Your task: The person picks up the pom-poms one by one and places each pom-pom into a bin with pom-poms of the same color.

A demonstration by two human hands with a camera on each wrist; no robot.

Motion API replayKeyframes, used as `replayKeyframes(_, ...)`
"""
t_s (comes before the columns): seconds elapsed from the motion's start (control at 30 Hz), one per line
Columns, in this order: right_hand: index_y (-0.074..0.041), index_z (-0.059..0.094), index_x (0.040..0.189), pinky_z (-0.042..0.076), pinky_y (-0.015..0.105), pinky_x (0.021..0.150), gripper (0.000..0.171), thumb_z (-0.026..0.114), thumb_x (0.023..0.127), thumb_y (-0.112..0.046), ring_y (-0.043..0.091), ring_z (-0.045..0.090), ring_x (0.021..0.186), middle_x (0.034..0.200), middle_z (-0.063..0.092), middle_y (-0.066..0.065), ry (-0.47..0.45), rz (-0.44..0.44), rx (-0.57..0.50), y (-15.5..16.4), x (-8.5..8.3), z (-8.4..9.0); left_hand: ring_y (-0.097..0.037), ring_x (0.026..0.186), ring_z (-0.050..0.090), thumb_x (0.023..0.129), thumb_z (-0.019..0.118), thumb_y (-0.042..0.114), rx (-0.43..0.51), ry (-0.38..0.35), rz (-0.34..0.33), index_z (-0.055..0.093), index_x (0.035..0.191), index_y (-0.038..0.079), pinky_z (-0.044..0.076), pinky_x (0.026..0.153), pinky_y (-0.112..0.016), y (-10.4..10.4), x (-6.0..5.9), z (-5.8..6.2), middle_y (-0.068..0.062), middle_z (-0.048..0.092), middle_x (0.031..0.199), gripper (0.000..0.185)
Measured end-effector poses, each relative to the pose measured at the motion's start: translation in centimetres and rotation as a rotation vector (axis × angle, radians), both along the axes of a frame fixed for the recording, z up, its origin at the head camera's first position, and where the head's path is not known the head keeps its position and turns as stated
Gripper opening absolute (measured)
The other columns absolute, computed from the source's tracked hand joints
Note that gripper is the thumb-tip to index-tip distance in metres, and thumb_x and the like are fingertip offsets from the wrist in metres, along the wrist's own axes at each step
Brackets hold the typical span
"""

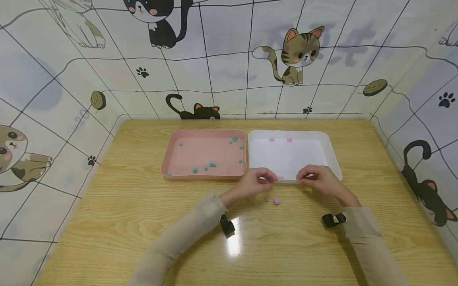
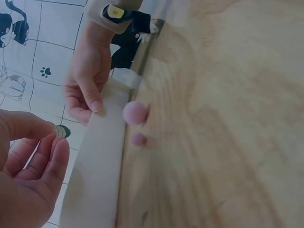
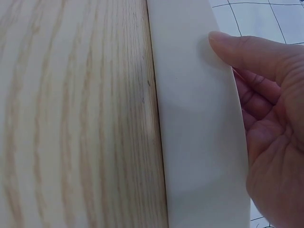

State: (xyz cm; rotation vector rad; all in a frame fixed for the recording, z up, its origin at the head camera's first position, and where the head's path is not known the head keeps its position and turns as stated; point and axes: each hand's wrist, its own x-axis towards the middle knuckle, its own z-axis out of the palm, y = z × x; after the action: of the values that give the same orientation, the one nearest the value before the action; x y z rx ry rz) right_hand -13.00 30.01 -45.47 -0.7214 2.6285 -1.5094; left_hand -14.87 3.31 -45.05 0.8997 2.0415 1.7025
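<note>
A white tray (image 1: 330, 155) (image 2: 102, 161) (image 3: 199, 142) stands at the table's far middle. My right hand (image 1: 307, 176) (image 2: 90, 102) (image 3: 247, 76) grips its near rim, thumb pressed on the outer wall and fingers curled over the edge. My left hand (image 1: 266, 178) (image 2: 40, 156) hovers at the same rim further left, fingers loosely curled with nothing between them. Just in front of the tray, a larger pink ball (image 1: 277, 201) (image 2: 135, 113) and a tiny pink ball (image 1: 267, 200) (image 2: 138, 139) lie on the wood. Two more pink balls (image 1: 272, 139) sit at the tray's far wall.
A pink tray (image 1: 168, 159) holding several teal balls (image 1: 212, 164) stands touching the white tray's left side. The wooden table (image 1: 143, 222) is walled on three sides by cat-patterned panels (image 1: 229, 79).
</note>
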Motion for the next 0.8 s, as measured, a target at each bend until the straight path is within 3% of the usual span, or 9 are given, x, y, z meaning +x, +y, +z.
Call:
replayKeyframes(0.17, 0.001, 0.067, 0.086, 0.051, 0.015, 0.066, 0.015, 0.069, 0.077, 0.013, 0.002, 0.058, 0.076, 0.082, 0.064, 0.016, -0.001, -0.005, 0.004, 0.0, 0.0, 0.0, -0.032, 0.092, 0.062, 0.082, 0.06, -0.014, -0.007, -0.024, -0.053, 0.062, 0.098, -0.013, 0.051, 0.079, -0.02, -0.2, 0.8, -0.4, -0.027, 0.062, 0.096, 0.017)
replayKeyframes(0.23, 0.002, 0.066, 0.085, 0.051, 0.015, 0.066, 0.014, 0.068, 0.077, 0.014, 0.003, 0.058, 0.076, 0.082, 0.064, 0.018, -0.003, -0.005, 0.008, -0.4, 0.3, 0.8, -0.038, 0.093, 0.061, 0.082, 0.058, -0.014, -0.012, -0.018, -0.071, 0.06, 0.099, -0.015, 0.051, 0.08, -0.022, -0.4, 1.3, 0.5, -0.03, 0.061, 0.098, 0.017)
replayKeyframes(0.4, 0.003, 0.066, 0.085, 0.051, 0.015, 0.066, 0.014, 0.067, 0.077, 0.015, 0.002, 0.058, 0.076, 0.082, 0.063, 0.019, -0.002, -0.008, 0.019, -0.5, 0.4, 1.2, -0.039, 0.094, 0.061, 0.082, 0.059, -0.014, -0.023, 0.006, -0.083, 0.06, 0.099, -0.014, 0.051, 0.079, -0.021, -0.4, 1.6, 0.6, -0.029, 0.061, 0.099, 0.017)
replayKeyframes(0.47, 0.001, 0.067, 0.085, 0.051, 0.014, 0.066, 0.014, 0.068, 0.077, 0.013, 0.001, 0.058, 0.076, 0.082, 0.064, 0.016, -0.005, -0.01, 0.02, -0.1, 0.1, 0.5, -0.036, 0.092, 0.062, 0.082, 0.06, -0.013, -0.025, 0.005, -0.078, 0.061, 0.098, -0.012, 0.051, 0.076, -0.019, -0.2, 1.4, -0.5, -0.027, 0.062, 0.098, 0.017)
replayKeyframes(0.57, 0.0, 0.067, 0.086, 0.051, 0.015, 0.066, 0.014, 0.069, 0.078, 0.011, 0.001, 0.058, 0.076, 0.083, 0.065, 0.014, -0.01, -0.011, 0.018, 0.1, 0.0, 0.1, -0.033, 0.091, 0.064, 0.081, 0.061, -0.013, -0.042, -0.005, -0.082, 0.063, 0.098, -0.011, 0.051, 0.076, -0.02, -0.1, 1.6, -0.8, -0.025, 0.063, 0.097, 0.017)
replayKeyframes(0.8, 0.0, 0.067, 0.086, 0.051, 0.014, 0.067, 0.014, 0.069, 0.078, 0.011, 0.001, 0.058, 0.078, 0.083, 0.064, 0.015, -0.006, 0.01, 0.002, -0.1, 0.0, 0.2, -0.008, 0.084, 0.06, 0.08, 0.063, -0.011, -0.124, -0.021, -0.065, 0.064, 0.095, -0.007, 0.05, 0.076, -0.02, 0.2, 2.4, -1.5, -0.015, 0.065, 0.097, 0.015)
